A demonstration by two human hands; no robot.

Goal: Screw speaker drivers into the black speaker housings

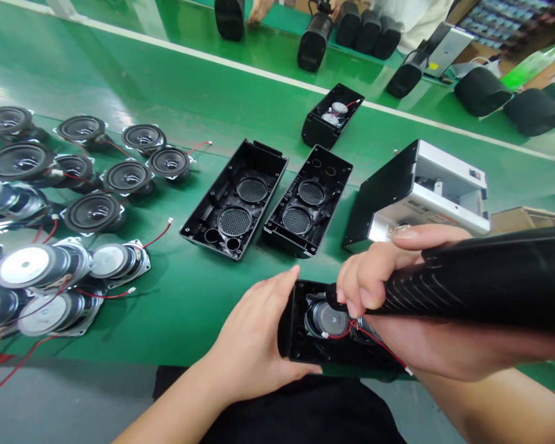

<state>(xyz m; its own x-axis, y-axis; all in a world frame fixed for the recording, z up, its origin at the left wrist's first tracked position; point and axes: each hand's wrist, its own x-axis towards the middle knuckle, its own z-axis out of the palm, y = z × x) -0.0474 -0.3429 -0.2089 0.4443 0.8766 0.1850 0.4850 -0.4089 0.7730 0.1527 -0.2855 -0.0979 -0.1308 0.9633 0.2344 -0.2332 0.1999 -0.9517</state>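
At the worktop's (185,296) near edge the left hand (254,336) clasps the housing's (300,345) end, seemingly to steady it, while the right hand (379,277), closed round a tool (481,280), noses it onto the speaker (328,317) inside.

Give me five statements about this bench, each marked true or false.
1. The left hand grips one end of a black housing. True.
2. The right hand holds a black ribbed tool. True.
3. The open housings farther back hold speakers. False: only mesh grilles show inside.
4. The loose speakers lie right of the hands. False: they lie on the left.
5. The table is green. True.
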